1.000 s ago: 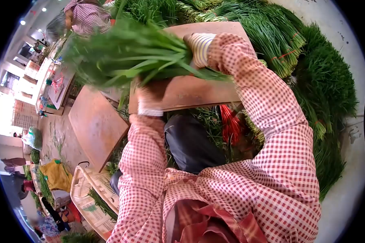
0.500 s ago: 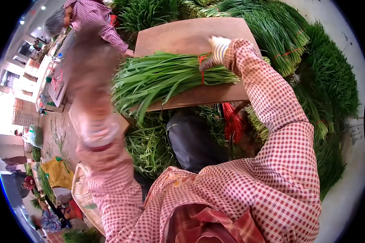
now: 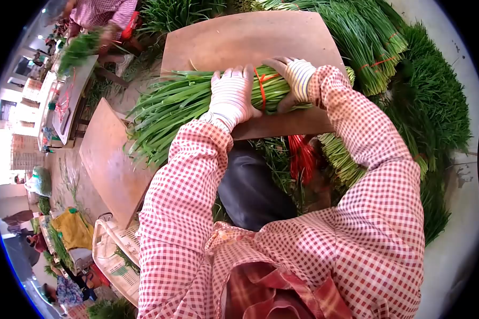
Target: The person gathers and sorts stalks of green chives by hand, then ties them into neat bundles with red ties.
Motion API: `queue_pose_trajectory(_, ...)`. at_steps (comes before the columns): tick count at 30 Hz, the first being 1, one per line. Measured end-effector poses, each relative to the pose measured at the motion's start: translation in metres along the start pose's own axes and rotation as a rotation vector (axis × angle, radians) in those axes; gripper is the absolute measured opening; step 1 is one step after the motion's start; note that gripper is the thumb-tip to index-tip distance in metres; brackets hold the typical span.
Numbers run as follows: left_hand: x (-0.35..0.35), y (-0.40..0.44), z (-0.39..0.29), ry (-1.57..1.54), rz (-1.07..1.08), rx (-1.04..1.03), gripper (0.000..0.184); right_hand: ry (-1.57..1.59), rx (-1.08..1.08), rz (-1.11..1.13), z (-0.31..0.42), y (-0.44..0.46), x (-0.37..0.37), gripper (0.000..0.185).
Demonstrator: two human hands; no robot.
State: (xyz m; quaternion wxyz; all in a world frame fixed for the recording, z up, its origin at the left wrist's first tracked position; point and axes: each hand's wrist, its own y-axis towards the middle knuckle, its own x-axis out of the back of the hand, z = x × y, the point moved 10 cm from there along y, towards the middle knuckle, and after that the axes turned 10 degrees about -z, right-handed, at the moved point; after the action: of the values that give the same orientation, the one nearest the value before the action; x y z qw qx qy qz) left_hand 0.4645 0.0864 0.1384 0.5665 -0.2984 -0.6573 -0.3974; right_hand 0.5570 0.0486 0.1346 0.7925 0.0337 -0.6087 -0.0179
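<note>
A bundle of long green leafy stalks (image 3: 167,106) lies across a brown board (image 3: 250,40), its leaves toward the left and its stems toward the right. A red tie (image 3: 262,89) circles it near the stem end. My left hand (image 3: 233,95), in a striped glove, wraps over the bundle just left of the tie. My right hand (image 3: 295,80), also gloved, grips the stem end right of the tie, with its thumb below and fingers above.
Tied green bundles (image 3: 351,42) are piled behind and to the right. Red ties (image 3: 302,159) hang below the board. Another board (image 3: 112,159) and a white basket (image 3: 114,260) stand at left. Another person (image 3: 98,16) holds greens at the upper left.
The bundle came down onto the board. My left hand swung out left, then returned onto the bundle beside the tie. The other person has moved back from the board and now holds greens.
</note>
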Motion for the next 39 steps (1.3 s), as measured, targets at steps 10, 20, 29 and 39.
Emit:
queue_pose_trajectory(10, 0.006, -0.029, -0.009, -0.023, -0.087, 0.041, 0.106, -0.423, 0.123, 0.217, 0.051, -0.004, 0.021, 0.043)
queue_pose_trajectory(20, 0.026, -0.021, -0.030, 0.189, -0.139, -0.096, 0.104, 0.278, 0.009, 0.075, 0.056, -0.085, -0.015, 0.019)
queue_pose_trajectory(29, -0.013, -0.016, -0.021, 0.024, 0.151, 0.027, 0.114, 1.617, -0.369, -0.429, 0.050, -0.011, -0.028, 0.015)
queue_pose_trajectory(39, -0.028, 0.002, -0.020, 0.035, 0.102, 0.045, 0.105, 1.518, -0.565, -0.488, 0.084, -0.111, -0.092, 0.018)
